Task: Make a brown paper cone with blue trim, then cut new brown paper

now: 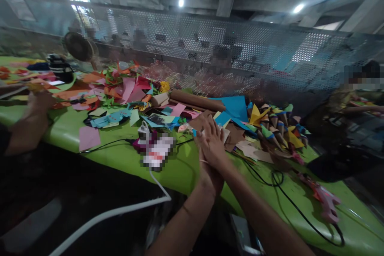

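Note:
My right hand (pixel 214 144) lies over my left hand (pixel 206 170), palm towards palm, above the front part of the green table. The right fingers are stretched out and slightly apart. Most of the left fingers are hidden behind the right hand. A small blue bit shows by the fingertips; whether it is between the palms or on the table behind, I cannot tell. Just beyond the hands lie brown paper pieces (pixel 235 136) and blue paper (pixel 234 108). To the left, a phone (pixel 160 152) rests near a purple plug block (pixel 139 144) with a white charger (pixel 144 130).
A pink glue gun (pixel 327 202) with a black cord lies on the green table (pixel 183 168) at right. Small paper cones (pixel 273 128) are heaped behind it. Coloured paper and a brown roll (pixel 196 100) spread along the mesh partition (pixel 192 48). Another person's hand (pixel 40 106) is at left.

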The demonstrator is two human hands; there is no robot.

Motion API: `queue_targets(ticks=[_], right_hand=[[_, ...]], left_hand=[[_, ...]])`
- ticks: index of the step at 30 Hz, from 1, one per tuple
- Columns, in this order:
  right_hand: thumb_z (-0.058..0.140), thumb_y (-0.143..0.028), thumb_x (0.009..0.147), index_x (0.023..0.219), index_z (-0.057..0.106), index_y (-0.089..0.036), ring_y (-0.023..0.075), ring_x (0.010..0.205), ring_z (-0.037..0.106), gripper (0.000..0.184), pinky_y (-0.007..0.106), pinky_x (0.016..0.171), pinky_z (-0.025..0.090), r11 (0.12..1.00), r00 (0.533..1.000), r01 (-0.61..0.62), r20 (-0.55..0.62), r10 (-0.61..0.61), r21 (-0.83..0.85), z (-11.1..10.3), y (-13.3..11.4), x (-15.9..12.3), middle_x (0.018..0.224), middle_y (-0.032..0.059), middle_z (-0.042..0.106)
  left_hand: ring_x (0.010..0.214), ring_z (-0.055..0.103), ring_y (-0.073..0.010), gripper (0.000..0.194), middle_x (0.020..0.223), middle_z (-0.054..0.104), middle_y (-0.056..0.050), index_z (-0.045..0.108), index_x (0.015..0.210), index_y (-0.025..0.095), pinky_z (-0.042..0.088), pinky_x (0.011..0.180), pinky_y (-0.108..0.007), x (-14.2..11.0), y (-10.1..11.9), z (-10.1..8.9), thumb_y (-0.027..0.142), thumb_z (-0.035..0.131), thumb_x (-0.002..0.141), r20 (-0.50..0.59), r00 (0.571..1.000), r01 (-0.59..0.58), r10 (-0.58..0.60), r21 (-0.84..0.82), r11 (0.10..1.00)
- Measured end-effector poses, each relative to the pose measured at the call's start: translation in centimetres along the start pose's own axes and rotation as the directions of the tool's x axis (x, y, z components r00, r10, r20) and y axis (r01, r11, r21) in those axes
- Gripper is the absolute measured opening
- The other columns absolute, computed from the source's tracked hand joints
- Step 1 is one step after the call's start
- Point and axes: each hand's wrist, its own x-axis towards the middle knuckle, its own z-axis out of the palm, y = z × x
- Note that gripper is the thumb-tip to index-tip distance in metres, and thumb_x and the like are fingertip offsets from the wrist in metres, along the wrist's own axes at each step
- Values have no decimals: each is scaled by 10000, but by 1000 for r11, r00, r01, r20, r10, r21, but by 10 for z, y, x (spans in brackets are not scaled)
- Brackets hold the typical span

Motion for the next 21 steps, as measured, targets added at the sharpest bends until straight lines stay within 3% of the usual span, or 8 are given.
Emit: queue_targets(ticks=[1,4,6,10,13,15,21], right_hand=[[242,-555,1001,1544,228,-305,250,1507,102,599,565,1189,77,999,1000,-12,-5,13,46,-3,5,10,1634,54,176],[183,-504,1019,1554,198,-273,224,1498,160,583,516,1177,201,992,1000,-6,4,6,123,-10,12,29,1615,71,241],[227,-492,1018,1549,216,-279,237,1498,154,572,534,1179,174,999,1000,18,-7,-18,50,-12,10,26,1614,68,242],[299,-461,1016,1522,299,-292,262,1498,146,534,564,1185,110,990,999,49,-2,-49,-135,-1,-2,-10,1618,55,233],[289,-465,1021,1513,323,-304,266,1483,207,519,559,1173,172,990,995,75,79,-66,-115,9,-5,-31,1600,54,283],[285,-480,1020,1516,311,-315,266,1479,222,524,568,1164,186,992,993,73,101,-63,-102,10,-2,-30,1599,56,284],[298,-472,1017,1526,281,-286,260,1497,144,542,581,1172,119,983,999,29,-11,-32,-182,-2,3,-7,1624,74,210]], left_hand=[[1415,388,-254,591,1478,500,-58,537,1384,249,351,1153,-464,-2,1,-4,539,225,974,66,996,60,-52,-125,990],[1419,382,-240,577,1442,542,-60,595,1331,219,346,1164,-404,-5,4,-13,559,314,959,237,962,242,-135,-512,824],[1426,370,-229,555,1461,522,-38,581,1344,247,340,1167,-396,-5,7,-12,558,340,952,272,957,252,-102,-601,758],[1432,360,-204,566,1513,453,-25,506,1407,267,331,1171,-391,0,15,-6,528,258,970,212,977,126,-1,-582,804],[1436,346,-161,555,1534,413,7,465,1428,300,326,1171,-373,3,14,-5,455,157,993,47,999,42,-21,-525,850],[1436,344,-169,548,1538,404,11,469,1422,308,334,1166,-385,2,11,-6,456,168,989,-1,999,44,-51,-498,866],[1452,317,-210,565,1528,424,-17,475,1423,289,334,1167,-418,-4,9,3,526,264,955,87,995,79,-46,-429,900]])
